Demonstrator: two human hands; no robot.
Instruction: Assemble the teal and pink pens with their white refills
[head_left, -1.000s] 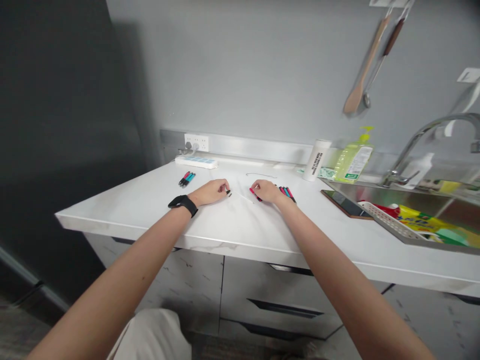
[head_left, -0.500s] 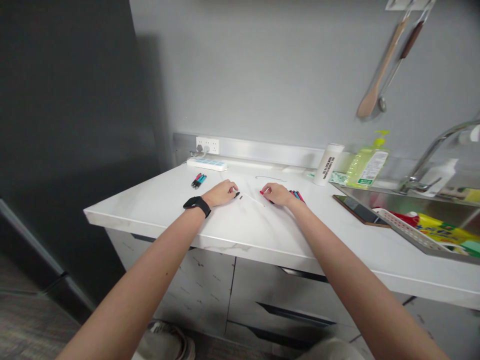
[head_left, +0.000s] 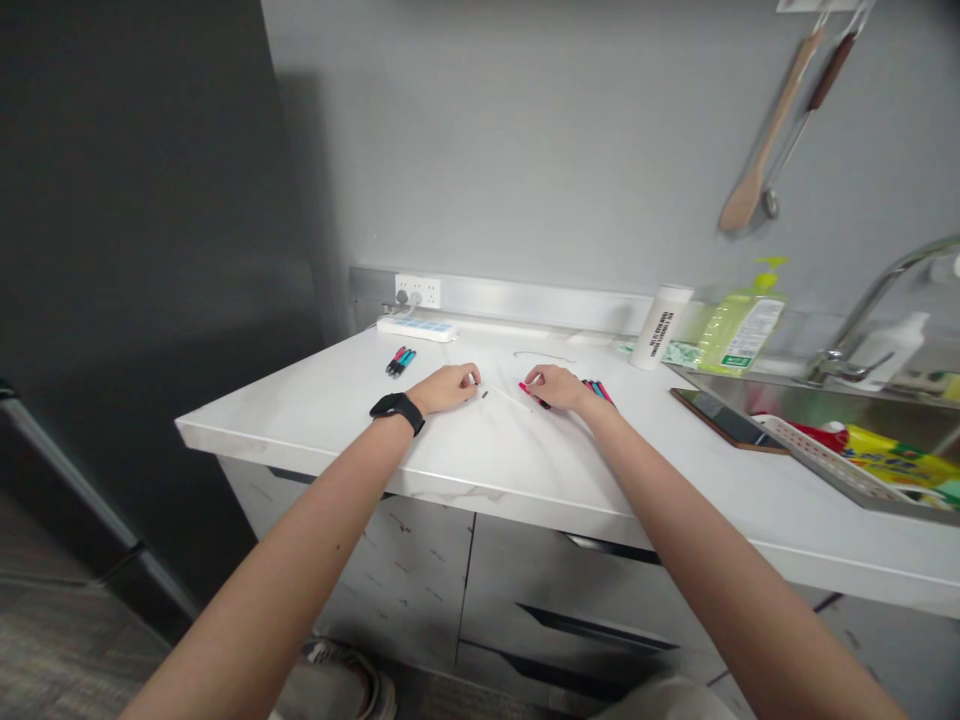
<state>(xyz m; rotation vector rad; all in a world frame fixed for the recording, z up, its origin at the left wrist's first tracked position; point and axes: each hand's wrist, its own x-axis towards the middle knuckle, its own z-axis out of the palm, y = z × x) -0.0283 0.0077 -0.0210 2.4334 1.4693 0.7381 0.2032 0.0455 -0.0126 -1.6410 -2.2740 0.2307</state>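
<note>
My left hand point(head_left: 452, 386), with a black watch on its wrist, rests low over the counter. Its fingertips are closed on a small black pen part, mostly hidden by the fingers. A tiny dark spring point(head_left: 484, 394) lies just right of them. Between the hands a thin white pen refill point(head_left: 511, 398) lies slantwise on the countertop. My right hand point(head_left: 555, 386) is closed around a red-and-black pen barrel point(head_left: 534, 394), which points toward the left hand. Several pens point(head_left: 598, 391) lie beside the right wrist, partly hidden, and another group of red and blue pens point(head_left: 400, 361) lies left of my left hand.
A thin wire-like strand point(head_left: 544, 355) lies behind the hands. At the back left is a power strip point(head_left: 417, 328). To the right stand a white bottle point(head_left: 661, 327) and a green soap bottle point(head_left: 742, 325). A phone point(head_left: 727, 420) lies by the sink point(head_left: 862, 495).
The black part in my left fingertips now shows less. In my right hand the pen barrel shows a little more. The whole view has shifted slightly; both hands stay nearly in place.
</note>
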